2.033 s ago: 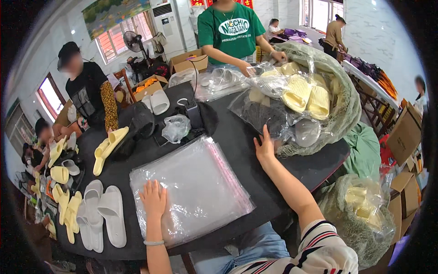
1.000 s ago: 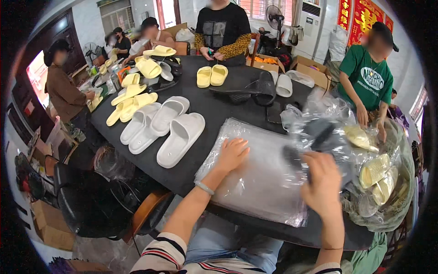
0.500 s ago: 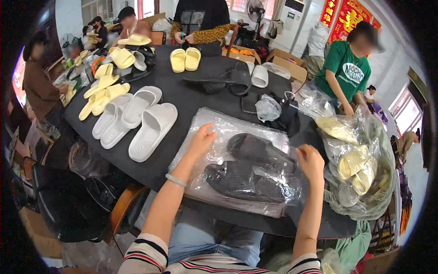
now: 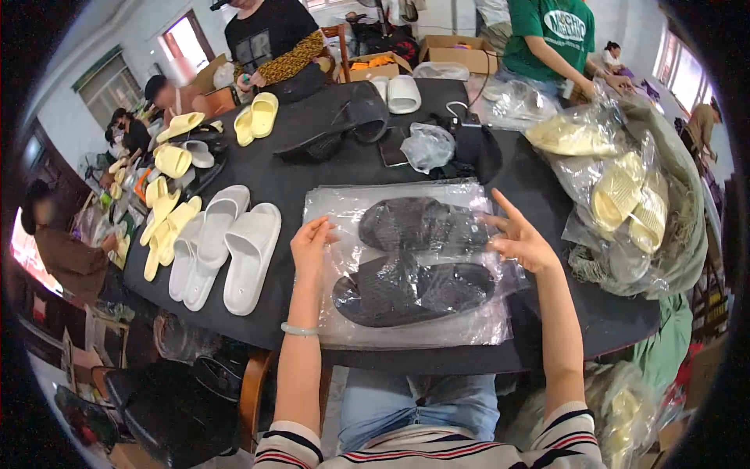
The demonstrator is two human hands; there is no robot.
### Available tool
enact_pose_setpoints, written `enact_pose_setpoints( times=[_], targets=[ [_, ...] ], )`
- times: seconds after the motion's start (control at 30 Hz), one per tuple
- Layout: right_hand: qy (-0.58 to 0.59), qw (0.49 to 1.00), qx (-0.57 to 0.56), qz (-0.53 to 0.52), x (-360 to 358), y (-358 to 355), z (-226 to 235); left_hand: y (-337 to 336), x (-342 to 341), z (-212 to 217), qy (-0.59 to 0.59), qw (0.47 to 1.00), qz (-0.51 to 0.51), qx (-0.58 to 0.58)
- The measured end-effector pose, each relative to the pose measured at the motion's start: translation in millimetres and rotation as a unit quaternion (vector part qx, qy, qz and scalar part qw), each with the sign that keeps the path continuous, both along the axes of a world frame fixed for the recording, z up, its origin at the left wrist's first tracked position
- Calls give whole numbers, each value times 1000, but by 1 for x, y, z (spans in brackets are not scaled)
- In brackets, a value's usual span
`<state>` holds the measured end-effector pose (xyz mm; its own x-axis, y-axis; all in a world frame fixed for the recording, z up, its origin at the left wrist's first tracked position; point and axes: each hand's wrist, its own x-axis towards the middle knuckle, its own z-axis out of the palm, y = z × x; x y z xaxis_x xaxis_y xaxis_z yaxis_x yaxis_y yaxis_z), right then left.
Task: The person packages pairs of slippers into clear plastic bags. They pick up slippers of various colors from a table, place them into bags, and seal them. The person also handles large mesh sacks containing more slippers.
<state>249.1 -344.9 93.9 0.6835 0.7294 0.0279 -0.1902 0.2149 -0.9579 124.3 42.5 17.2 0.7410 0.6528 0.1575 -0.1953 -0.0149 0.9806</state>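
Observation:
A pair of black slides lies side by side in a clear plastic bag, on top of a stack of flat clear bags in front of me. At the stack's left edge is my left hand, its fingers loosely bent with the tips slightly apart and nothing visible in them. My right hand is at the right end of the bagged slides, with the index finger stretched out. Its thumb and other fingertips are at the bag's edge, apart from one another. Whether they press on the plastic is hard to tell.
Grey slides and pale yellow slides stand left on the black table. Loose black slides lie behind the stack. Bagged yellow slides fill a sack at right. A crumpled plastic bag sits farther back; people work around.
The view has swung to the right. The bagged slides and the stack lie straighter before me. My right hand's fingers have spread, and my left hand is now at the stack's left edge.

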Motion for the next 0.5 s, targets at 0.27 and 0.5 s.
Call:
enact_pose_setpoints(
  times=[0.27,0.5],
  targets=[
    [29,982,186,-15,-14,11,12,20,4,-9,-60,993,4,-98],
    [67,980,96,-158,34,-20,-38,16,6,-17,8,999,-1,35]
  ],
)
